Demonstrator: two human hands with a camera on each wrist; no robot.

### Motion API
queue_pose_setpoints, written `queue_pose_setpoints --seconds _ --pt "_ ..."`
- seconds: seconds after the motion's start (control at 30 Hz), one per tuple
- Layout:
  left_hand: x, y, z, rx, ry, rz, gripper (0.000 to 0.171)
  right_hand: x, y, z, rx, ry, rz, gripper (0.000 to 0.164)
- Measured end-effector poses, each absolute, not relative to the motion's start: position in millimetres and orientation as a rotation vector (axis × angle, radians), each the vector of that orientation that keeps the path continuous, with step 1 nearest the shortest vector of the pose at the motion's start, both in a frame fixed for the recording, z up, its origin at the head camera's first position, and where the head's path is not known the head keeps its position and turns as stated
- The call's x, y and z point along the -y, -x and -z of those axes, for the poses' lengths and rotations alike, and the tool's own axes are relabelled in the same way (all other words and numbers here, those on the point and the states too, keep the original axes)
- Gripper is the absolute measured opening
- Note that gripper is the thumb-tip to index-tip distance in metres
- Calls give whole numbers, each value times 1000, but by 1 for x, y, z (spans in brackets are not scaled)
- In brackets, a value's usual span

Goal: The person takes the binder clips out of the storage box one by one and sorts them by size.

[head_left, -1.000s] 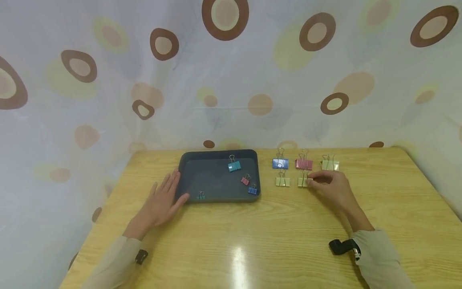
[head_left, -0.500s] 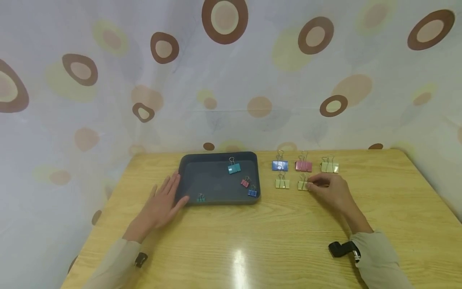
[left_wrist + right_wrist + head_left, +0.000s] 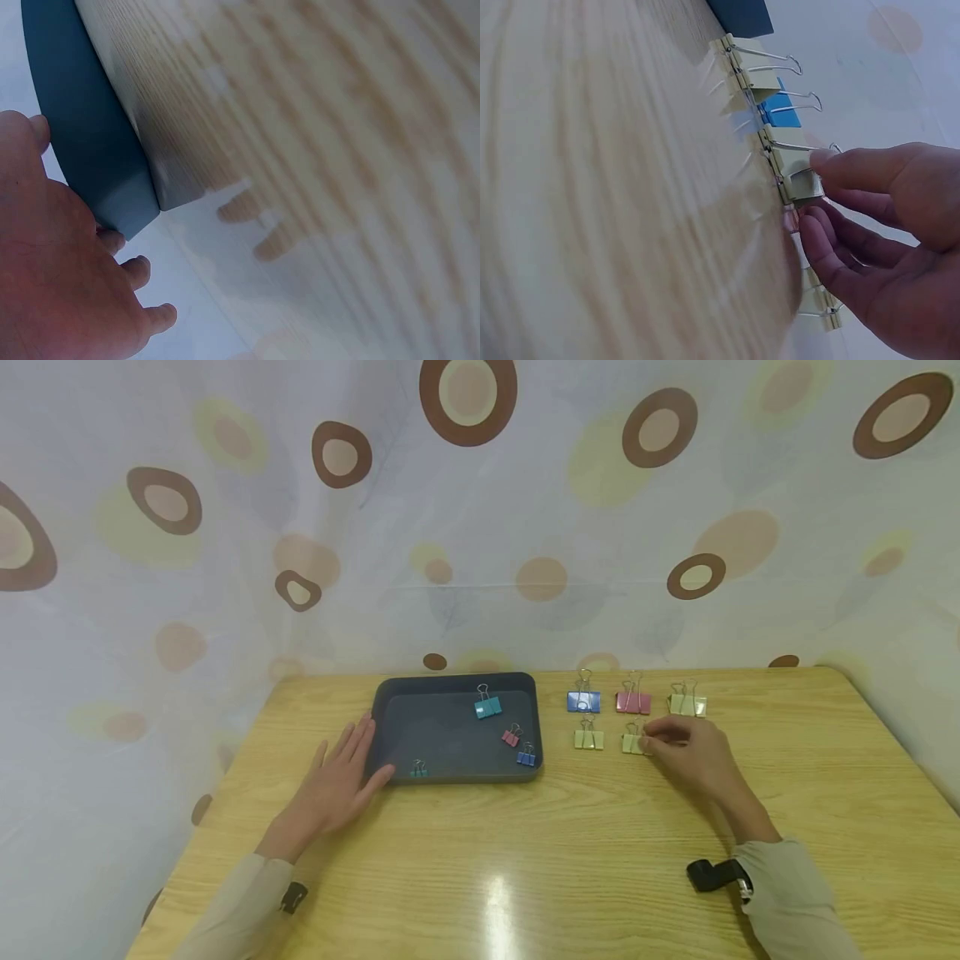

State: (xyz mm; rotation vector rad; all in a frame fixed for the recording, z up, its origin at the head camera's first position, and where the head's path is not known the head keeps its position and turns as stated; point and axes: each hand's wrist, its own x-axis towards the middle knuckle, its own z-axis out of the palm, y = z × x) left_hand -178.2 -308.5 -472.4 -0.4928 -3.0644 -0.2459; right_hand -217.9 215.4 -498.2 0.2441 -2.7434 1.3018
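My left hand (image 3: 333, 785) lies against the left side of a dark grey tray (image 3: 457, 778), its fingers straight along the rim. In the left wrist view, the fingers (image 3: 45, 135) touch the tray's outer wall (image 3: 90, 112). With thumb and fingers, my right hand (image 3: 693, 756) pinches the end of a pale yellow binder clip (image 3: 631, 743), which stands on the table with its wire handles up. Left of it stands a matching yellow binder clip (image 3: 588, 741). Behind these two are larger clips: blue (image 3: 583, 702), pink-red (image 3: 633, 703) and yellow (image 3: 687, 706).
Inside the tray lie a teal binder clip (image 3: 487, 707), a small pink one (image 3: 511, 737), a small blue one (image 3: 527, 759) and a tiny teal one (image 3: 418, 772). A patterned curtain (image 3: 487, 527) hangs behind the wooden table (image 3: 480, 860).
The yellow binder clip pinched by my right hand has shifted slightly toward me, and the right hand has moved a little with it. My left hand stays on the tray's side.
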Motion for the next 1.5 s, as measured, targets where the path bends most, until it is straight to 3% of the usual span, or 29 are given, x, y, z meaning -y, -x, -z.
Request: queue_pose_setpoints --seconds 0.33,0.77,1.5 --pt "308 180 468 3074 492 223 83 -209 213 483 2547 -258 -1283 32" --pt "313 170 465 3084 463 232 83 -155 212 463 2423 -490 -1531 33" --pt "302 172 462 3061 511 221 83 -80 233 460 2486 -515 -1568 49"
